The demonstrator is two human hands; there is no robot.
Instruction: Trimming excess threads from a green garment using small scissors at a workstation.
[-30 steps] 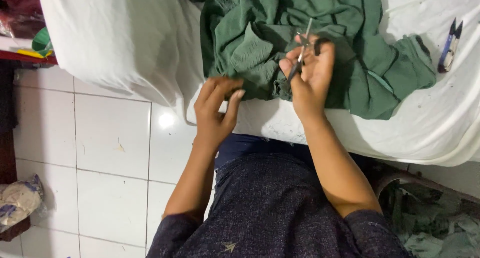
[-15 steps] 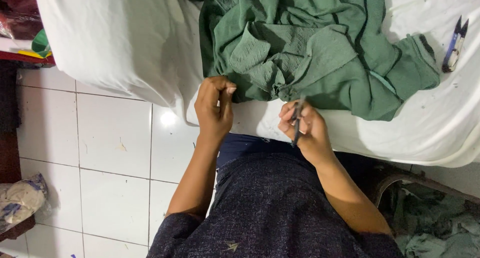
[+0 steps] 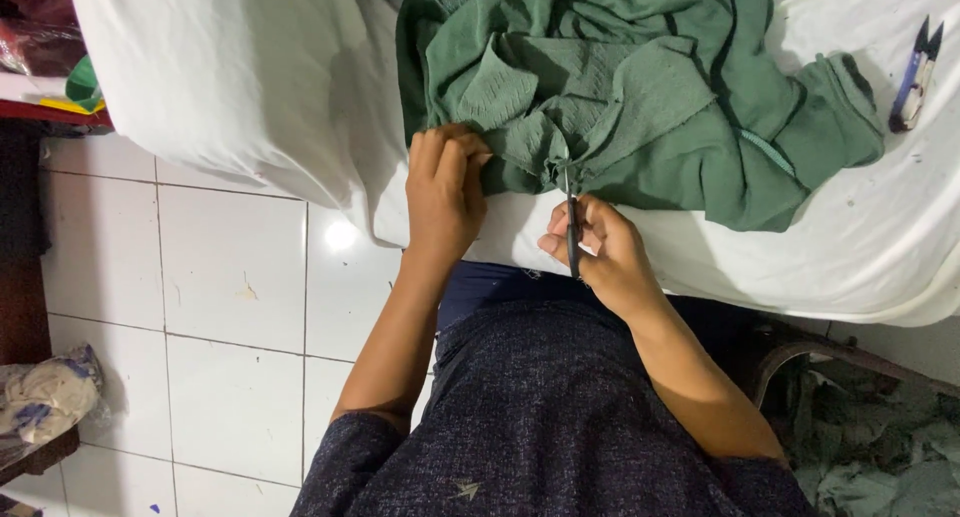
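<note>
Left hand (image 3: 445,192) curled shut, pinching a bunched edge of the green garment (image 3: 620,87) at the near edge of the counter (image 3: 250,87). Right hand (image 3: 600,247) closed around small dark thread snips (image 3: 572,227), blades pointing up toward the cloth, tip touching the gathered fold just right of the left hand's fingers. Both hands close together, not touching.

Green garment crumpled in a heap on the white cloth covering the counter, spread from the middle toward the right, one lower corner hanging near the front edge. Textured weave on the folds by the hands, smoother fabric further right.

Second pair of snips (image 3: 915,77), blue and pale handled, lying well apart at the far right of the counter, beside the garment's right end.

White cloth draped over the counter's near edge, dotted with small dark specks and thread bits on the right.

At far left, a green and yellow item (image 3: 80,87) on a red ledge, too small to tell its kind. Lower left, a crumpled clear plastic bag (image 3: 50,402) with white and blue contents, on a dark surface by the white tiled floor (image 3: 230,327). Lower right, green fabric scraps (image 3: 880,447) heaped on the floor below the counter. Dark speckled top (image 3: 550,427) across the lap.
</note>
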